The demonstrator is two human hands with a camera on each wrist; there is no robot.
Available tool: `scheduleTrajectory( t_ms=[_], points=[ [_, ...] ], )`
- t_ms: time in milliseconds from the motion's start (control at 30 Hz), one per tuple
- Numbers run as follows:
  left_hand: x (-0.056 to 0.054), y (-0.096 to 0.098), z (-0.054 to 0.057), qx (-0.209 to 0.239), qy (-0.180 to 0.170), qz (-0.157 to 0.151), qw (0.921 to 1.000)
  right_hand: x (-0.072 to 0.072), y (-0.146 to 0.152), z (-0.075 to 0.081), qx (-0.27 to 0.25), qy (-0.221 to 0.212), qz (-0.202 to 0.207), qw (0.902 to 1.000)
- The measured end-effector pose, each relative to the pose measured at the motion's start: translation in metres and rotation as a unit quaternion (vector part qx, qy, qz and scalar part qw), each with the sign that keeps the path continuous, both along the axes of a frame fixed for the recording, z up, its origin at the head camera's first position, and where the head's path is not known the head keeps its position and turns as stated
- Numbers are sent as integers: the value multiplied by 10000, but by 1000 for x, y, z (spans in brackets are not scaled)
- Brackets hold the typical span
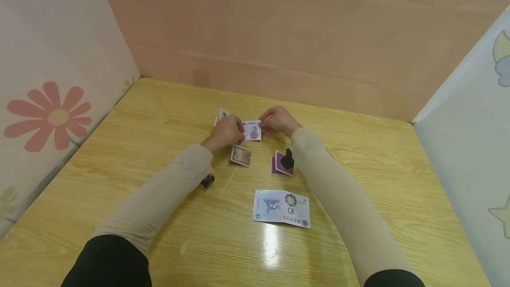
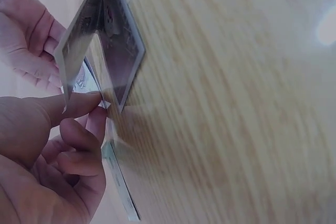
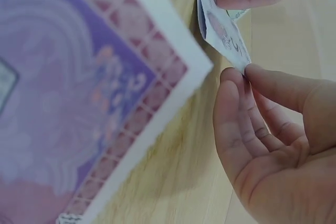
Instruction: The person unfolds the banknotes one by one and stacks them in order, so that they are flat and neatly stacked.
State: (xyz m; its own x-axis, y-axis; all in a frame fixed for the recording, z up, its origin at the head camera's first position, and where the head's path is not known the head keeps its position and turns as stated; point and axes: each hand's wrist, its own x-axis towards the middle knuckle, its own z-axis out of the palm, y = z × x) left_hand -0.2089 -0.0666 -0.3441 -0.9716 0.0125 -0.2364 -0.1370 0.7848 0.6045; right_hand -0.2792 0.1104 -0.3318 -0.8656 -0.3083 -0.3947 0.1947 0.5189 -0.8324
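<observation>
Both hands hold a small pale purple banknote point(image 1: 252, 131) marked 5 near the back of the table. My left hand point(image 1: 225, 133) pinches its left end between thumb and finger. At the opposite end, the thumb and fingertips of my right hand point(image 3: 283, 140) pinch a corner. In the right wrist view the note looks folded and stands slanted. Partly hidden behind the left hand lies a greenish note point(image 1: 224, 113). Just in front of that hand, a folded brown note point(image 1: 241, 156) stands half unfolded like a tent.
A folded purple-red note point(image 1: 279, 167) stands below the right wrist, partly covered by the black wrist camera point(image 1: 287, 159). Nearer the front lies a creased bluish note point(image 1: 280, 208) marked 10. The wooden table point(image 1: 358, 180) meets a tan back panel point(image 1: 279, 34) and patterned side walls.
</observation>
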Motion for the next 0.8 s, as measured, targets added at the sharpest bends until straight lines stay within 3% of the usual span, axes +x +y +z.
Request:
scheduleTrajectory(
  t_ms=[167, 367, 633, 800],
  points=[
    [3, -1, 4, 169, 155, 32, 9997, 2, 5, 4, -164, -70, 24, 9998],
    [4, -6, 14, 882, 287, 167, 9955, 7, 13, 13, -521, -53, 153, 9985],
    [7, -20, 24, 1979, 329, 290, 9792, 14, 24, 23, -719, 175, 191, 9971],
    [9, -26, 27, 2652, 183, 438, 9630, 25, 34, 31, -906, 394, 206, 9949]
  ],
)
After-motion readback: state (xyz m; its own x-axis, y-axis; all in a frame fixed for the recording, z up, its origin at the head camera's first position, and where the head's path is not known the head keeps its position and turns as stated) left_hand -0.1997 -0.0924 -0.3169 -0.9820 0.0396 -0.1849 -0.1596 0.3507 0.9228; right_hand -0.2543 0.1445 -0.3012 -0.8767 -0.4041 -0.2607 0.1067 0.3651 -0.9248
